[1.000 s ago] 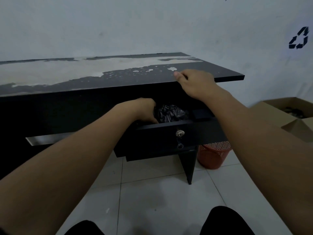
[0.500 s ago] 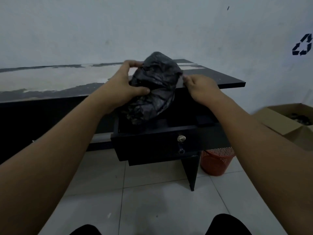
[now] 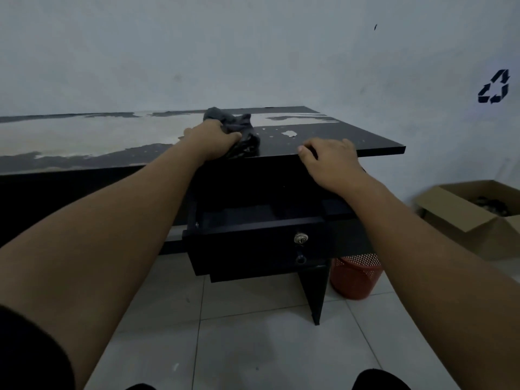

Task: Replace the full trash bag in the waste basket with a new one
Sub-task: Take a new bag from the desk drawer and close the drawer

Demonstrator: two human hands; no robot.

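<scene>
My left hand [image 3: 213, 142] grips crumpled black bag [image 3: 233, 123] on tabletop [image 3: 84, 142]; right hand [image 3: 329, 161] rests relaxed beside it, empty. I should find bag's mouth before lining orange basket [image 3: 357, 280] below.

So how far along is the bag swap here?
Done: a black bag sits on the desk, above the open drawer. In hand: the left hand grips it; the right hand rests on the desk edge. Left: lining the orange basket under the desk.
</scene>
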